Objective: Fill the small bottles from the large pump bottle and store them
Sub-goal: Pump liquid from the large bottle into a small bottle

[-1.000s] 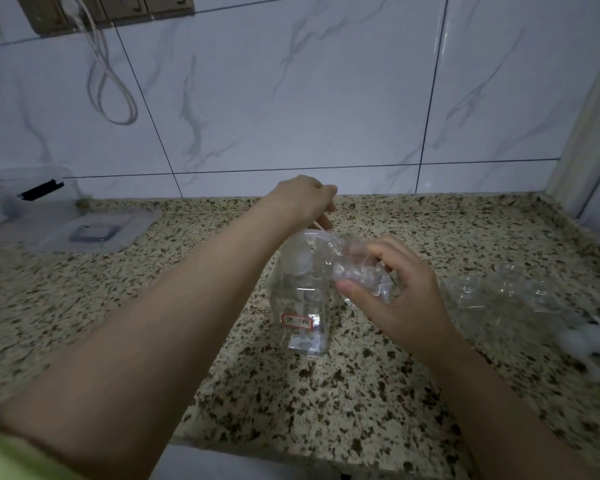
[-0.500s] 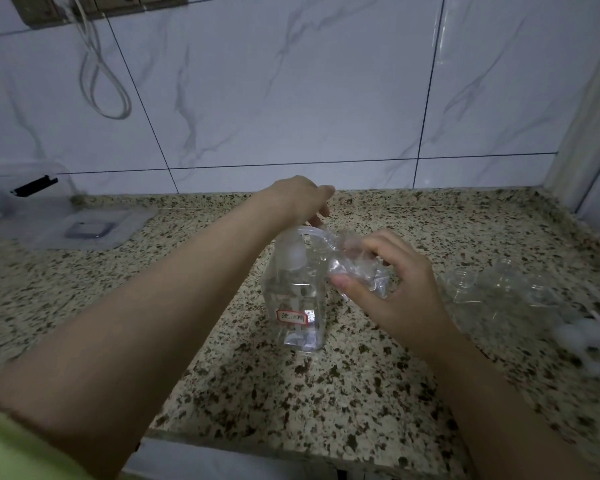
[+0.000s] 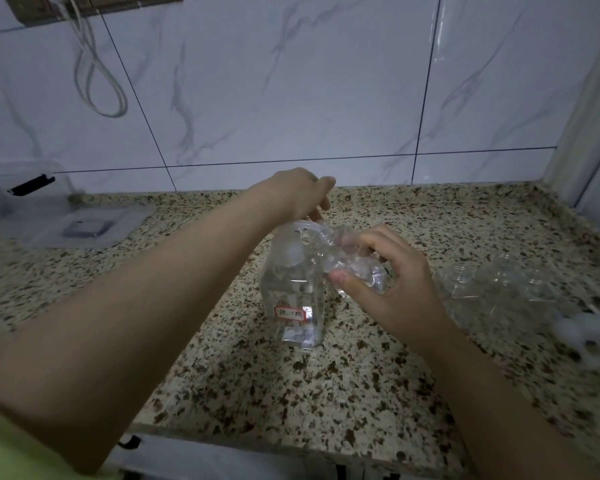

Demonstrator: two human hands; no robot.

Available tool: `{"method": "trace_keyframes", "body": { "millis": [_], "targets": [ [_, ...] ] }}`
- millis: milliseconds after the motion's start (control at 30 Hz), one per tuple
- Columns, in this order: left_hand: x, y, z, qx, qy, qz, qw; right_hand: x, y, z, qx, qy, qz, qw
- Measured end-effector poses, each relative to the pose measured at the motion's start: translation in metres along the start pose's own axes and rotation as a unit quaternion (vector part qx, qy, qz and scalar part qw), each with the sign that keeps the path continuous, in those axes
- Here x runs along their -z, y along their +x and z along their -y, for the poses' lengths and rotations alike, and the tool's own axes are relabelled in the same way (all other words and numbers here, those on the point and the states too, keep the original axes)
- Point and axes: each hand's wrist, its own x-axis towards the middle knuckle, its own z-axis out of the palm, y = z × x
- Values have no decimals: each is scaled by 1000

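The large clear pump bottle, with a small red-edged label, stands upright mid-counter. My left hand sits on top of it, fingers curled down over the pump head. My right hand grips a small clear bottle, tilted, its mouth up against the pump's clear spout. How much liquid is in the small bottle cannot be made out.
Several more small clear bottles lie on the speckled counter to the right, with white caps beyond them. A clear plastic box and lid sit at the back left. A white cable hangs on the tiled wall.
Both hands stay at the pump bottle; the left hand's fingers have curled a little lower over the pump head. The small bottle stays at the spout.
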Motion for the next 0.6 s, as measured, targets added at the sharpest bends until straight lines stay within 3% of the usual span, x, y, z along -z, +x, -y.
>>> {"method": "trace_keyframes", "body": {
  "millis": [433, 600],
  "targets": [
    [1, 1, 1, -6, -48, 26, 999, 0, 0, 0, 4, -9, 1, 1000],
    [2, 1, 2, -11, -9, 18, 1000, 1, 0, 3, -1, 0, 3, 1000]
  ]
}}
